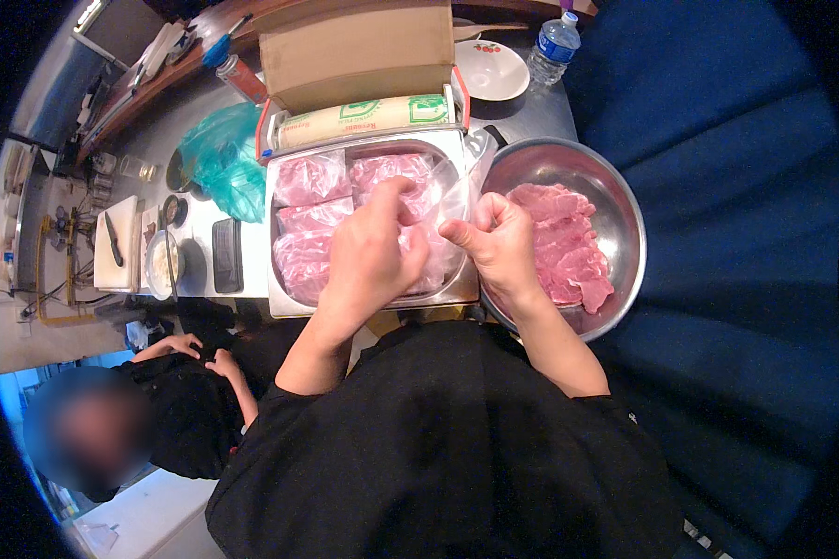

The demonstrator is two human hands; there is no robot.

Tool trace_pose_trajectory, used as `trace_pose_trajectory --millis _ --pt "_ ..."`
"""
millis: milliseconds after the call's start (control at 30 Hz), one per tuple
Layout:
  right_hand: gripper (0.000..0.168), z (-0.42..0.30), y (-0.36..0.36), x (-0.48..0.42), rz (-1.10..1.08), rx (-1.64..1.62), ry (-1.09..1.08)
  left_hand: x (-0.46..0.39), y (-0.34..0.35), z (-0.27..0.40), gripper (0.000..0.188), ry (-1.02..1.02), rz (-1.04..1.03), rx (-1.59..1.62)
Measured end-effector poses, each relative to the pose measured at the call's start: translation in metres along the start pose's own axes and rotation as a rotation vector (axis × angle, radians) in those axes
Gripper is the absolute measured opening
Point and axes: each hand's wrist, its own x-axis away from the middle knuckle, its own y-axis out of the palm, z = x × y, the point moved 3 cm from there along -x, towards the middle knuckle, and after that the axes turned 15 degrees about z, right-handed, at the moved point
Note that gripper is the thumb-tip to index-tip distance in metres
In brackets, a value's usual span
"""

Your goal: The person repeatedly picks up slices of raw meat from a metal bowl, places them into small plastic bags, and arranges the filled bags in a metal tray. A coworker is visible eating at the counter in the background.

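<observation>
In front of me a rectangular steel pan (467,292) holds several portions of pink raw meat (310,178) in clear plastic. My left hand (370,244) is over the pan, its thumb and index finger apart and curved above the wrapped meat; its other fingers are mostly hidden. At the pan's right edge, my right hand (503,241) has its thumb out and its fingers curled at a clear plastic sheet or bag (467,178). Slices of raw meat (559,244) lie unwrapped in the round steel bowl (619,182) beside that hand.
Behind the pan stands an opened cardboard box (356,56) with a cling film roll (363,115). A white bowl (493,70) and water bottle (557,45) stand back right. Leftward are a green plastic bag (227,157), a knife (113,240) on a cutting board (105,269), and another person (189,412).
</observation>
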Motion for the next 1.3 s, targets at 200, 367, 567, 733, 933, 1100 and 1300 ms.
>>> trace_pose_trajectory --millis 200,367,567,733,933,1100,1300 --pt "0.046 -0.03 0.001 0.014 -0.044 0.106 -0.078 -0.007 -0.006 0.006 0.046 0.009 0.068 -0.018" --pt "0.056 -0.069 -0.005 0.03 -0.144 0.183 -0.078 -0.007 -0.051 0.025 0.036 -0.102 -0.039 -0.039" --pt "0.063 -0.085 -0.008 0.04 -0.075 0.332 -0.218 -0.009 -0.057 0.042 0.037 -0.02 -0.129 -0.008" --pt "0.067 -0.116 -0.007 0.052 -0.104 0.537 -0.701 -0.014 -0.063 0.057 0.035 0.26 -0.054 -0.016" --pt "0.065 -0.152 -0.011 0.07 -0.102 0.51 -0.801 -0.024 -0.074 0.094 0.036 0.336 -0.058 -0.093" --pt "0.067 -0.145 -0.026 0.062 0.006 0.422 -0.621 -0.033 -0.074 0.094 0.039 0.381 -0.121 -0.176" --pt "0.049 -0.146 -0.124 0.022 0.412 0.767 -0.545 -0.042 -0.144 0.066 0.02 0.166 0.112 -0.341"
